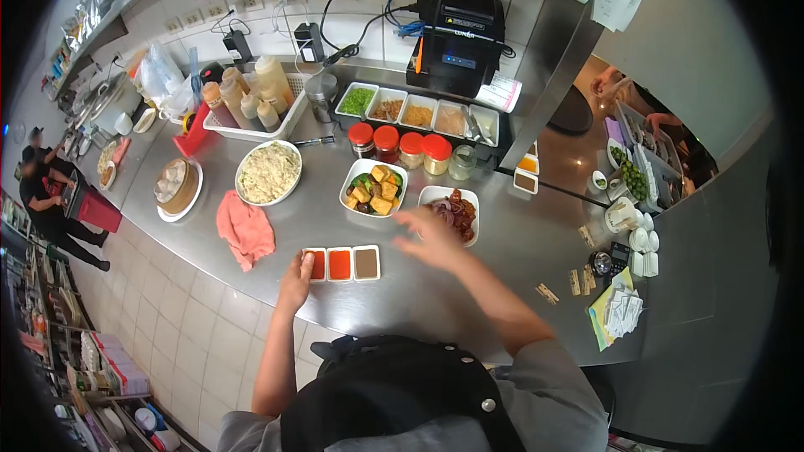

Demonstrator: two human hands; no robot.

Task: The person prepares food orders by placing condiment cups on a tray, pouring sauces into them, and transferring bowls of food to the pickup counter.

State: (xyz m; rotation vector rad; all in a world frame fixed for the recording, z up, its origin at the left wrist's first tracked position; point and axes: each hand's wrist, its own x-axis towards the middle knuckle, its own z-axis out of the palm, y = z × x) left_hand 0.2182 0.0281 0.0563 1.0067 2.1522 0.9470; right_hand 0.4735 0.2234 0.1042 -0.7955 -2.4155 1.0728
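Note:
My left hand (296, 281) is at the left end of three small white sauce dishes, its thumb over the dish of red sauce (318, 265). Beside that one sit another dish of red sauce (340, 264) and a dish of brown sauce (367, 263). My right hand (430, 237), slightly blurred, hovers with fingers apart and nothing held, partly covering a square white bowl of glazed meat with sliced red onion (463, 215). Left of that bowl stands a white bowl of tofu cubes and vegetables (379, 190). Farther left are a bowl of fried rice (269, 172) and a pink cloth (245, 231).
Behind the bowls stand red-lidded jars (411, 149) and a tray of toppings (416, 115). A basket of squeeze bottles (264, 132) and a bamboo steamer of dumplings (174, 187) are at left. Paper slips (623, 311) and wooden clips (575, 282) lie at right. Two people stand far left.

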